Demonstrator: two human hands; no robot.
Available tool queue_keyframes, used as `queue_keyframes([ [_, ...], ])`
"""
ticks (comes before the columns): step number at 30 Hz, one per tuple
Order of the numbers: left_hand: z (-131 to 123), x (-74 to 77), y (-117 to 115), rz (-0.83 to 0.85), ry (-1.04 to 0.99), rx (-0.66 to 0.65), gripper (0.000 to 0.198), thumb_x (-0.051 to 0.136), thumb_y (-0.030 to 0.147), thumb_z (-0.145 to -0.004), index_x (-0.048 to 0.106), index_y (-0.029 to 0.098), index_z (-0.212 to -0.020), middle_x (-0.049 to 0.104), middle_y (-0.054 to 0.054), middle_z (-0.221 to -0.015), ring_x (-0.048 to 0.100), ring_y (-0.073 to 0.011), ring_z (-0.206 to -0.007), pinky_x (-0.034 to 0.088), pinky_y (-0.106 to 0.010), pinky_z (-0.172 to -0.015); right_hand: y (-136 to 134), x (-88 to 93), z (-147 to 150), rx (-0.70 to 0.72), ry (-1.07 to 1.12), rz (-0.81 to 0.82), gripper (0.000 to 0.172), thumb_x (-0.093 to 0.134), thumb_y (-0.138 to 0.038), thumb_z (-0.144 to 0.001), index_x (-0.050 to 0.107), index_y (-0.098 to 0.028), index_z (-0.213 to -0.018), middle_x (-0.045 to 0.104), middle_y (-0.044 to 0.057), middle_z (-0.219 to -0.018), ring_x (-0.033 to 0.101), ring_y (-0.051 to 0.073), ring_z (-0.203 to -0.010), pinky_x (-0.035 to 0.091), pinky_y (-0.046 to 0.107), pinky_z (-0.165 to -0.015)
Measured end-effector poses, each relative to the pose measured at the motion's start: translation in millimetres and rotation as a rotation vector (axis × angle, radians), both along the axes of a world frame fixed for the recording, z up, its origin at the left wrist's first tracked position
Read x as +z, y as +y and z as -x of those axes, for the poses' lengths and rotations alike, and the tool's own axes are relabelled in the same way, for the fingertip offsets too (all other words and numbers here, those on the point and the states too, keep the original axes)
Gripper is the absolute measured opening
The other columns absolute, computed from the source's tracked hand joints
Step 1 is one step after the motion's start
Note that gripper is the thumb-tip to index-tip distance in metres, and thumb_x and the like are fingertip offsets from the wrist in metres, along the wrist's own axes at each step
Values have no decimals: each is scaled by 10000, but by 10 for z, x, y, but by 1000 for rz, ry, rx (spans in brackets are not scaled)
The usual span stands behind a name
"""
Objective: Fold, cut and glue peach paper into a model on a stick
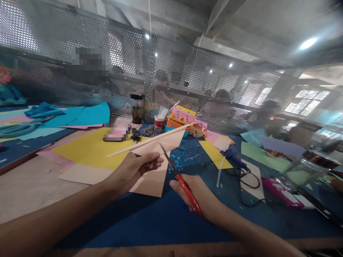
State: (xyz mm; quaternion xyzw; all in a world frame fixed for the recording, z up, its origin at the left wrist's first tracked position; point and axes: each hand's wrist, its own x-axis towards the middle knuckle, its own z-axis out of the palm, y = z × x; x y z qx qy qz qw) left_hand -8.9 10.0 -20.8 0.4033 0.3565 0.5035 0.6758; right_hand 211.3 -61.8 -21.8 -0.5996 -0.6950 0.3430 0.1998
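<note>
Your bench faces a perforated metal screen.
Above the bench's far edge you see a grey ceiling and bright lamp; past its far-right corner, a paned window.

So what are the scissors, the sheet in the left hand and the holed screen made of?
Scissors: dark, probably metal blades; smooth, slightly shiny red handles, likely plastic.
Sheet: matte, pale peach paper or thin card; it looks thin and holds its shape with crisp edges.
Screen: grey, perhaps metal, given the rows of regular holes, though plastic can't be ruled out.
</note>
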Motion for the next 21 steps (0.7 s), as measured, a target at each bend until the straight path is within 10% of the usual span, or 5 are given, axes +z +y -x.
queue_keyframes([
  [21,59,24,76,-54,-22,38,395,1047,393,-597,862,115,-809,831,-117,-879,742,-184,-816,621,-254,-792,89,-9,-278,158,85,116,502,623,-693,-977,517,-228,-824,522,-66,-584,543,117,-479,375,211,-445],
])
